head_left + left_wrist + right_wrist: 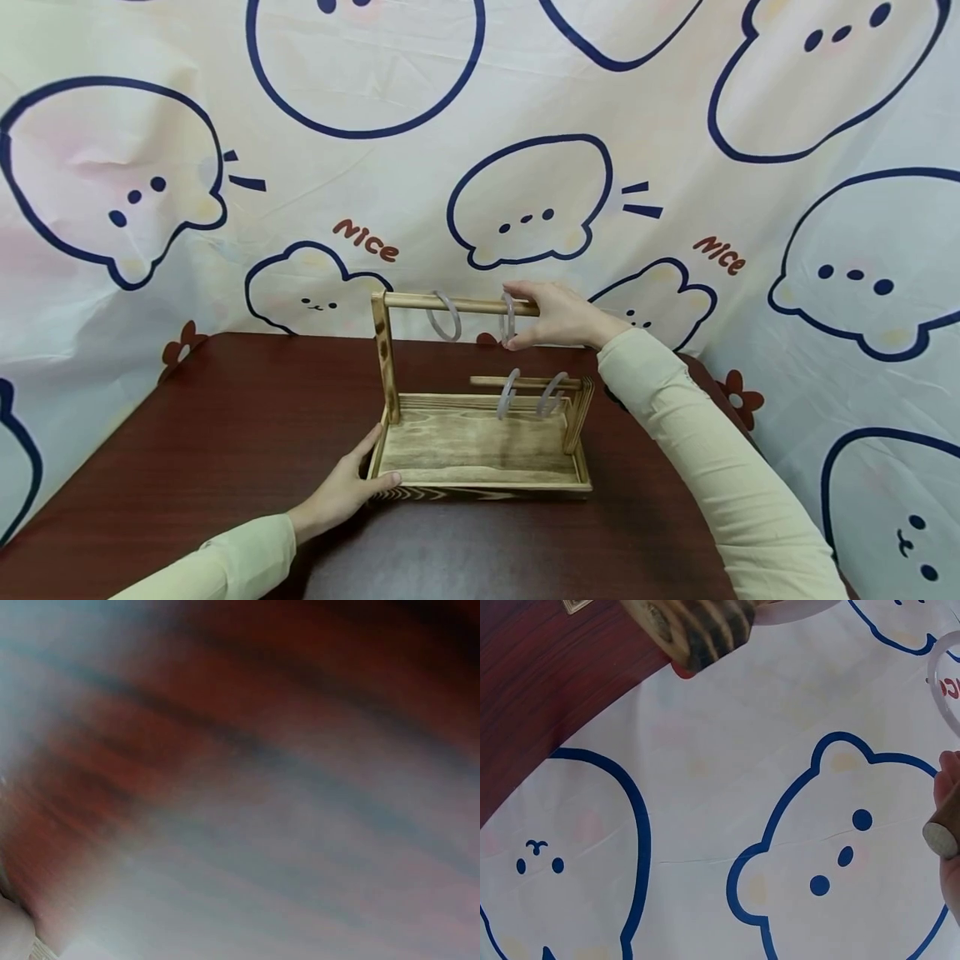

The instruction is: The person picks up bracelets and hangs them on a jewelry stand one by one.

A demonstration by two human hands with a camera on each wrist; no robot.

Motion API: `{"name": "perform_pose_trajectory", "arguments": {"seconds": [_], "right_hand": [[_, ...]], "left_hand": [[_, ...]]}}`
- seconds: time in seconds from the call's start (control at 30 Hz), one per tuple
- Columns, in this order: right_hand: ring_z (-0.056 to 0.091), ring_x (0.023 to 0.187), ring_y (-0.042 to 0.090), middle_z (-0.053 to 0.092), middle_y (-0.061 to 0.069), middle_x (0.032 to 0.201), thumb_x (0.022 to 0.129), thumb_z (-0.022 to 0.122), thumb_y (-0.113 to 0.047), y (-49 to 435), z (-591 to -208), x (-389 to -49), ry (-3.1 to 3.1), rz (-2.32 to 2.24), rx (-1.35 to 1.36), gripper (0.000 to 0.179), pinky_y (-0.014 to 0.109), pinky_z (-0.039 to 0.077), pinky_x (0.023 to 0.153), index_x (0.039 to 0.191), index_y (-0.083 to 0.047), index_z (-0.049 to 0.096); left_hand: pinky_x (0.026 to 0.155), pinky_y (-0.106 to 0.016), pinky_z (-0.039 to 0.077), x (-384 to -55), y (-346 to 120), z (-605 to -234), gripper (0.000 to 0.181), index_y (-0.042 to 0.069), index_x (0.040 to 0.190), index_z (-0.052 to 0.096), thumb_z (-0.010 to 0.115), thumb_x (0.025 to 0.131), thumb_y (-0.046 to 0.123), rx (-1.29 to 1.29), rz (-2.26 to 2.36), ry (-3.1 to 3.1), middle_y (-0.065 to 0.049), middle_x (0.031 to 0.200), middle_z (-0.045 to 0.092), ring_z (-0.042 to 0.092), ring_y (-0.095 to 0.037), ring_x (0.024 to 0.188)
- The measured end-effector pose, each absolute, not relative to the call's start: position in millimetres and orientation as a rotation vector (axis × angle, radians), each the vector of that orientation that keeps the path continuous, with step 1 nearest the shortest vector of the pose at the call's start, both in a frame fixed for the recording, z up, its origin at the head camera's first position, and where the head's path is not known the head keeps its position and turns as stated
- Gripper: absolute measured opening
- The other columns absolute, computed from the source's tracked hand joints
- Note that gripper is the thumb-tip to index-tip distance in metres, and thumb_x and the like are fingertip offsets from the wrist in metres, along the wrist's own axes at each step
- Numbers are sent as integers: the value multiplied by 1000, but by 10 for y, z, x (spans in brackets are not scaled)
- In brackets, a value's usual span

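Observation:
A wooden stand with a shallow tray [480, 454] carries an upper bar [408, 301] and a shorter lower bar [483, 381]. At the upper bar's free right end, my right hand [566, 317] pinches a pale translucent bangle [510, 317] between thumb and fingers, the bar passing through it. A second bangle [453, 321] hangs farther left on that bar. Two more, a left bangle [504, 396] and a right bangle [550, 392], hang from the lower bar. My left hand [337, 496] grips the tray's front left corner, thumb over the front rim.
The stand rests on a dark red-brown wood-grain table [247, 433]. Behind and beside it hangs a pale cloth [420, 183] printed with blue-outlined cartoon figures. The left wrist view is mostly blurred. In the right wrist view the upper bar's round end [940, 840] shows at the right edge.

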State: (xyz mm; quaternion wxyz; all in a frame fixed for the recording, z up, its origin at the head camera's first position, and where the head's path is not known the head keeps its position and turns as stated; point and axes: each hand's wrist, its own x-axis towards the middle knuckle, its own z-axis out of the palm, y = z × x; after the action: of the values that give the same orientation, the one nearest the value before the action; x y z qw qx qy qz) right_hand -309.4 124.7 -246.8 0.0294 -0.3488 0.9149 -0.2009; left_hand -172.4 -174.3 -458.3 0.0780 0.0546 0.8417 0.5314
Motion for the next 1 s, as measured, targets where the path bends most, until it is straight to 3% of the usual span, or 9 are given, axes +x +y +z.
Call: {"name": "perform_pose_trajectory", "arguments": {"seconds": [0.27,0.73,1.0], "right_hand": [[39,131,23,39,3,144,71,77,-36,1270,-2474,-3078,2792,-726,-1074,86,42,33,106,143,-15,34],[41,129,22,48,5,137,86,63,-35,1379,-2622,-3034,2861,-1235,-1069,55,41,34,106,134,-16,47],[35,133,20,42,1,142,89,59,-36,1510,-2705,-2916,2860,-1462,-928,53,40,30,108,137,-20,43]], "left_hand": [[109,-57,11,-1719,-1742,-4569,90,8,148,8,67,84,30,164,1595,2517,-13,154,6,1,-33,140],[110,-56,11,-1738,-1718,-4530,94,4,148,6,68,82,31,188,1528,2541,-17,154,4,1,-34,140],[110,-56,13,-1731,-1718,-4483,97,4,148,5,67,82,38,170,1450,2587,-18,153,4,3,-35,140]]}}
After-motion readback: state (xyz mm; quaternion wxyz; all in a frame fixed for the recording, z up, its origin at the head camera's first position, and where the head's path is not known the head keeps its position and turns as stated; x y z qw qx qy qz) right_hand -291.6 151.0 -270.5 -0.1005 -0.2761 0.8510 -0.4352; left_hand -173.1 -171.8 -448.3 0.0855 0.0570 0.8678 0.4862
